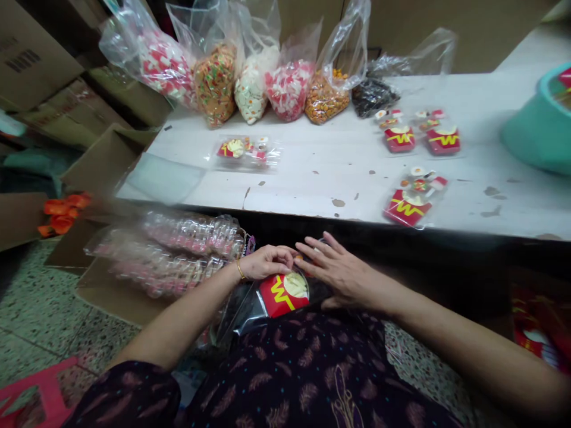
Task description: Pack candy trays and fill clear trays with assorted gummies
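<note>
Pinching one packet (285, 295), left hand (267, 263); right hand (339, 270) spread; four more packets (407, 208), six bags (289, 89) on table (303, 191).

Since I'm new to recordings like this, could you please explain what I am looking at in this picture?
There is no machine here: a person works with two bare hands. The single picture comes from a camera worn on the head, looking forward and down. The left hand has bent fingers at a clear packet near the lap, showing a red carton shape with a yellow mark. The right hand is spread over its other side; the exact grip is hidden. On the white table ahead stand six filled bags at the back, four similar packs nearer, and a teal tub at the right.
</note>
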Demonstrator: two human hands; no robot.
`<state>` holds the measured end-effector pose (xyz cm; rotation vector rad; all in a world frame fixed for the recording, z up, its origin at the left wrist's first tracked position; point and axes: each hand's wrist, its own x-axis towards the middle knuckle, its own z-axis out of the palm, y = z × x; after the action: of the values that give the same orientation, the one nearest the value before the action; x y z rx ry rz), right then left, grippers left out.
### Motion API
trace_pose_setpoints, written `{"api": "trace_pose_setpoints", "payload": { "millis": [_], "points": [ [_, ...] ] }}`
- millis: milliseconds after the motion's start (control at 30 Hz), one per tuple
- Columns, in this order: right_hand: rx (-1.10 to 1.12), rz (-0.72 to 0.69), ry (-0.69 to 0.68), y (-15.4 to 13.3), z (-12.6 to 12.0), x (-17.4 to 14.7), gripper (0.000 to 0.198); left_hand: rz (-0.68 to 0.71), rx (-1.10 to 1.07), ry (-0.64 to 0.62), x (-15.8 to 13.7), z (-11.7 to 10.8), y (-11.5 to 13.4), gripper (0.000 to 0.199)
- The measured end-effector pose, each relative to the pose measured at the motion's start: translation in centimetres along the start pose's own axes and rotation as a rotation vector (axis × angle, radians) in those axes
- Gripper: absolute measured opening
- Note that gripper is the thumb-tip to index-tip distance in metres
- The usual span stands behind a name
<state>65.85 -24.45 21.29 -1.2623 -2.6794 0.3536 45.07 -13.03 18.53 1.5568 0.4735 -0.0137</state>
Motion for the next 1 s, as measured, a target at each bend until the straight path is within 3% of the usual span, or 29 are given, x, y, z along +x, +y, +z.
{"api": "trace_pose_setpoints", "payload": {
  "millis": [67,133,233,300,367,533,1000],
  "points": [
    [0.120,0.202,0.144,1.0,-0.7,-1.1,0.073,0.003,-0.053,0.029,-0.2,0.0,-0.3,0.016],
    [0.324,0.501,0.277,2.1,-0.9,-1.9,0.055,0.017,-0.072,0.041,-0.4,-0.1,-0.3,0.015],
    [0.761,0.829,0.209,3.0,-0.3,-2.2,0.041,0.045,-0.045,0.053,-0.3,-0.3,-0.1,0.012],
    [1.018,0.930,0.147,2.9,0.2,-1.8,0.039,0.042,-0.045,0.049,-0.2,-0.3,0.1,0.011],
    [1.174,1.009,0.187,2.4,0.4,-1.2,0.036,0.024,-0.063,0.033,-0.1,-0.3,0.3,0.011],
    [1.287,1.034,0.204,1.4,0.3,0.0,0.030,-0.022,-0.021,0.005,-0.1,-0.4,0.5,0.009],
    [1.293,0.794,0.261,-0.9,3.0,1.5,0.036,0.096,0.181,0.004,-0.4,0.1,0.4,0.012]
  ]
}}
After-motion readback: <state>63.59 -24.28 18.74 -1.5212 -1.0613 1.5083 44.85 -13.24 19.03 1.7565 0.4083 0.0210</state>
